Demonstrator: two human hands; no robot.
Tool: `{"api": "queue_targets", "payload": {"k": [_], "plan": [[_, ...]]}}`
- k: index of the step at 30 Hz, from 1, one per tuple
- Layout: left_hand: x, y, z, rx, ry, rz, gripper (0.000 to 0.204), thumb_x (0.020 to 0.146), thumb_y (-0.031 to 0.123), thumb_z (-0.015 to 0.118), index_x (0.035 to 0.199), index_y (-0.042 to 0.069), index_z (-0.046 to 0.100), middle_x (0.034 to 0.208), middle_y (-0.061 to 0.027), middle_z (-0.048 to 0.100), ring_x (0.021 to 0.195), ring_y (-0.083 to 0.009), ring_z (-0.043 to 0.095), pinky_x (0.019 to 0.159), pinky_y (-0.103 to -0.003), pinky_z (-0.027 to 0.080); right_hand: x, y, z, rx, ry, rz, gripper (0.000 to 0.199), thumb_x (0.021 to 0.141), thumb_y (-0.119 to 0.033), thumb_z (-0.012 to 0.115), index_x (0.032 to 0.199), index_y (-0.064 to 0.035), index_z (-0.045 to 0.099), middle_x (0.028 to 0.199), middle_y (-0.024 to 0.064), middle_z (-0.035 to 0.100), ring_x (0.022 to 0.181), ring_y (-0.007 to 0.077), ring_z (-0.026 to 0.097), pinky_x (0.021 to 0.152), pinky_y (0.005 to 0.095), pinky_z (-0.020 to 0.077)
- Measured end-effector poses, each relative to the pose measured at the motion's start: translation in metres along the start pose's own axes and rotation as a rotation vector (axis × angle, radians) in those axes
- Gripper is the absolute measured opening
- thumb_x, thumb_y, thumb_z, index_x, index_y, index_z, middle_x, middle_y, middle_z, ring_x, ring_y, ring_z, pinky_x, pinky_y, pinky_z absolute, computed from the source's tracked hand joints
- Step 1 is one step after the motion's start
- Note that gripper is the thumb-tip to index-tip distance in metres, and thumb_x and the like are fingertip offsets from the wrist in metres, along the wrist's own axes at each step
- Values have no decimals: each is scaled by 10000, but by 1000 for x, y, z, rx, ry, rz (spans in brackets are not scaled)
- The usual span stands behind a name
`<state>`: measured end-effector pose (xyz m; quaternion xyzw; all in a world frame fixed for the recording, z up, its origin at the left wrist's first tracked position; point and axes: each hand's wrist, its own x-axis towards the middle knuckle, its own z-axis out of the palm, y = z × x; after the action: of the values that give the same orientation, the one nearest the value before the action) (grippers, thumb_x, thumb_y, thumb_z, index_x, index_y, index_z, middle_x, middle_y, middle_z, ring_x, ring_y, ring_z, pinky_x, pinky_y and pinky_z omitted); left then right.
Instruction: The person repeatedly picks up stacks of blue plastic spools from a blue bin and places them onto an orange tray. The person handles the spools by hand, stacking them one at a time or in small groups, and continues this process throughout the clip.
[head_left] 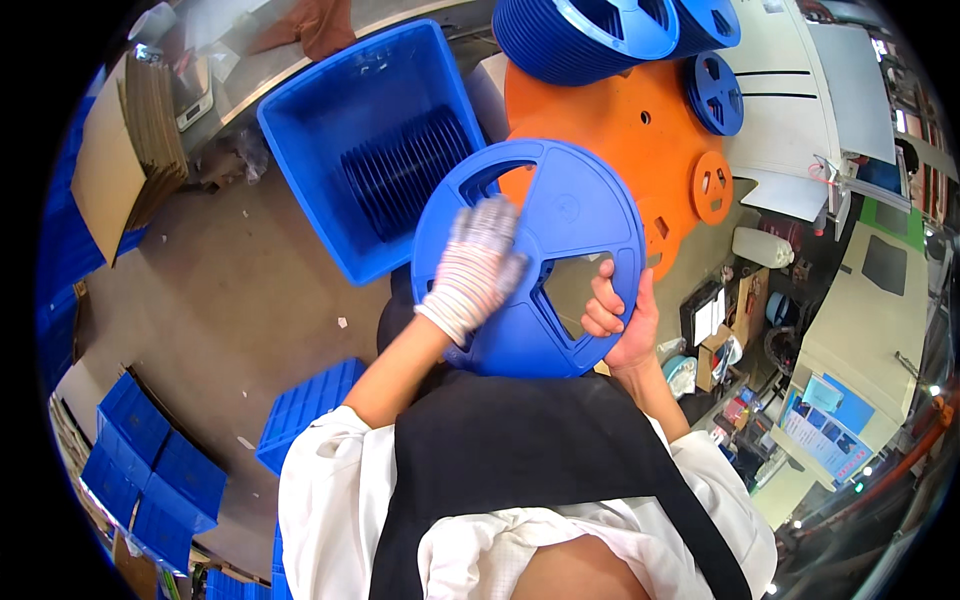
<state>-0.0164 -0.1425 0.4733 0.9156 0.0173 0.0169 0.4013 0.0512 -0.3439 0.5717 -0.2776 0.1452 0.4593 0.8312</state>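
L hand (473,268): gloved, palm flat on the face of the blue reel (530,258), fingers spread, not gripping.
R hand (620,318): bare, grips reel's lower right rim, fingers through a cutout.
Reel: held upright at chest, above black apron (540,450).
Blue bin (365,140): left of reel, w/ more reels inside.
Orange disc (620,130): behind reel.

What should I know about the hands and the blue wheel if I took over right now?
Left hand: in a knit glove, lying flat on the face of the blue reel, blurred.
Right hand: bare, gripping the reel's lower right edge, fingers through a cut-out.
The reel is held up in front of the person's body, above the floor.
The blue crate behind it has more reels standing in a row.
Stacked blue reels lie on the orange disc.
Done: one reel in hand. Left: it has not been put down yet.
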Motion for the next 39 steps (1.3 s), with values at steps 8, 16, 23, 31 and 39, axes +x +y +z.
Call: {"api": "queue_targets", "payload": {"k": [8,16,23,31,39], "plan": [[4,41,-8,74,141,22,625,835,200,578,1393,-25,413,1439,-242,413,1366,-392,367,1160,-493,234,-24,-14,-3,-79,-178,5,542,973,-578,439,1147,-70,509,639,-47,331,462,47,271,467,226,240],[-4,34,-4,117,200,31,652,865,240,564,1435,-4,367,1471,-216,392,1382,-374,351,1177,-507,186,-31,-14,1,-128,-228,-23,556,955,-597,460,1132,-73,517,619,-48,311,437,53,248,444,229,221],[-52,20,-56,148,-39,-179,469,862,206,554,1259,-42,527,1334,-254,518,1281,-424,454,1100,-480,341,-23,-26,-5,75,-263,-156,544,941,-553,526,1169,-59,525,635,-50,301,450,56,261,450,233,228],[-57,-4,-59,-342,472,-268,552,897,300,648,1337,0,505,1250,-234,585,1131,-370,579,994,-414,448,-2,-19,60,-224,-384,-360,599,940,-548,534,1227,-25,489,665,-42,320,491,62,309,484,240,263],[-53,22,-84,-1628,418,-307,627,857,161,688,1402,99,383,1271,-112,521,1103,-224,561,897,-362,511,-9,31,118,-821,-191,-406,595,942,-306,628,1377,33,404,1161,163,625,965,235,664,859,353,526]]}}
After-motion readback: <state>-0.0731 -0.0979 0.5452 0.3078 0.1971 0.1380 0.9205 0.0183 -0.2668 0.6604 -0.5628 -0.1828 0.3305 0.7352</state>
